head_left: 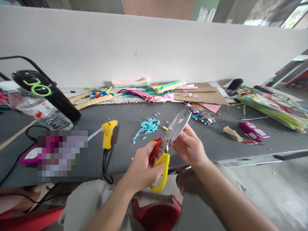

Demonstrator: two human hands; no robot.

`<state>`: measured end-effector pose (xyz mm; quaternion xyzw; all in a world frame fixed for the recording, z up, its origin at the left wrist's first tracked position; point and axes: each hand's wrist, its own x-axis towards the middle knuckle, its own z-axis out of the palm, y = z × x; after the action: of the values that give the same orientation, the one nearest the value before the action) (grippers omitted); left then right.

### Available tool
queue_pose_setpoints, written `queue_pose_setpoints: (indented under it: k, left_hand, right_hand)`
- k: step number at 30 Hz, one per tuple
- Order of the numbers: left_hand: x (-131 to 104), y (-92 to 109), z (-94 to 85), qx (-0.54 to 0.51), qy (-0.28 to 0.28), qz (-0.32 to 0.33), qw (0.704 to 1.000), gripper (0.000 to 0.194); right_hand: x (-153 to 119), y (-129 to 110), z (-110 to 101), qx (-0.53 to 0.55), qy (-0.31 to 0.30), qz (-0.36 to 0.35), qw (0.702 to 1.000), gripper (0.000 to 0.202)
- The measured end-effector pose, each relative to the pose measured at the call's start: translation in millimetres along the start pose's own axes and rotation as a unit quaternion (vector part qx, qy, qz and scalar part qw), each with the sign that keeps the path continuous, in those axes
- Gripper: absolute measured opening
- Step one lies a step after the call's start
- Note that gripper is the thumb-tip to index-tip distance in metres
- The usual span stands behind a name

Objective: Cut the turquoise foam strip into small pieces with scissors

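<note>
My left hand (146,166) is closed around the handles of a large pair of scissors (166,141), one loop yellow and the other red. The metal blades are spread apart and point away from me, above the desk edge. At the right-hand blade, my right hand (189,144) has its thumb and fingers pinched against the metal; some of its fingers are hidden behind the blade. Just beyond the scissors lies a loose pile of small light-blue cut pieces (148,125), with a few scattered around it. A tiny yellow piece (165,128) rests close to the blades.
Left on the grey desk (125,134) stands a yellow glue gun (108,133), near a water bottle (36,106) and a black flask (48,93). Pipe-cleaner bundles (168,86) and cardboard (202,94) line the back. A purple packet (253,131) lies right; a red stool (156,215) is below.
</note>
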<state>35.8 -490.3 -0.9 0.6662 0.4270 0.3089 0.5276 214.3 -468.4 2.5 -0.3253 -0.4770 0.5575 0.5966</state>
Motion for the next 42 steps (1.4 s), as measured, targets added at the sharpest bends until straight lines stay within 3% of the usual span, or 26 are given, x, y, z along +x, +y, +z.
queue_pose_setpoints:
  k: [8, 15, 22, 27, 42]
  left_hand:
    - [0.0, -0.1, 1.0, -0.001, 0.003, 0.000, 1.000, 0.021]
    - [-0.1, 2.3, 0.7, 0.000, 0.005, -0.002, 1.000, 0.020]
    - [0.4, 0.6, 1.8, 0.010, 0.011, 0.002, 1.000, 0.021]
    - [0.2, -0.1, 1.3, -0.003, 0.008, -0.006, 1.000, 0.017]
    - [-0.9, 4.6, -2.3, -0.055, -0.005, 0.004, 0.998, 0.028]
  right_hand:
    - [-1.7, 0.8, 1.9, 0.018, 0.011, 0.017, 1.000, 0.020]
    - [-1.8, -2.4, 6.9, 0.106, 0.012, 0.032, 0.994, 0.017]
    - [-2.8, -6.7, 10.5, 0.191, -0.027, 0.031, 0.981, 0.009]
    - [-1.8, -7.4, 10.4, 0.196, -0.030, 0.028, 0.980, 0.011]
    - [-2.7, -4.0, 9.2, 0.170, -0.025, 0.016, 0.985, 0.008]
